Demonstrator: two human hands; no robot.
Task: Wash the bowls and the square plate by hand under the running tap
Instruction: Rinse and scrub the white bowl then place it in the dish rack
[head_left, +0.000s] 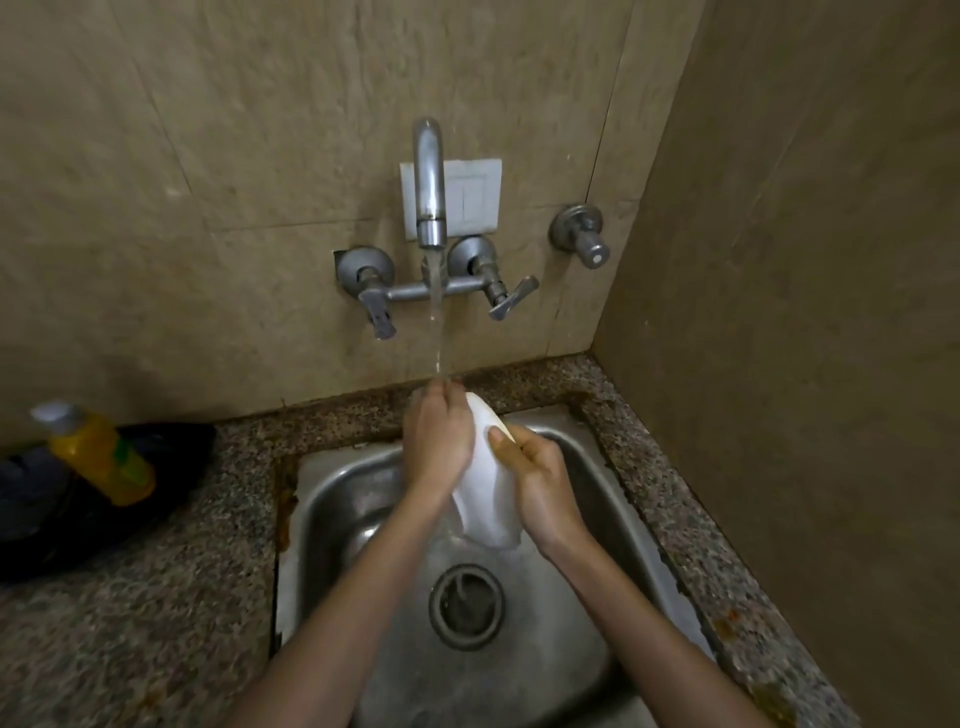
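Two hands held a white plate (491, 499) on edge over the sink (332, 519), under the tap (430, 208). The left hand (439, 441) lay along its left side, fingers curled over the top edge where the water (438, 322) struck, while the right hand (540, 483) gripped the right edge, thumb on its face. A yellow bottle (101, 454) leaned on a black bag (156, 452), well left on the counter (156, 597).

Single head-worn wide-angle view, looking forward and steeply down.
It sits close above the sink (332, 499), facing the tiled wall (208, 130) with the tap (429, 176) near the frame's centre; a side wall (805, 260) closes the right edge.
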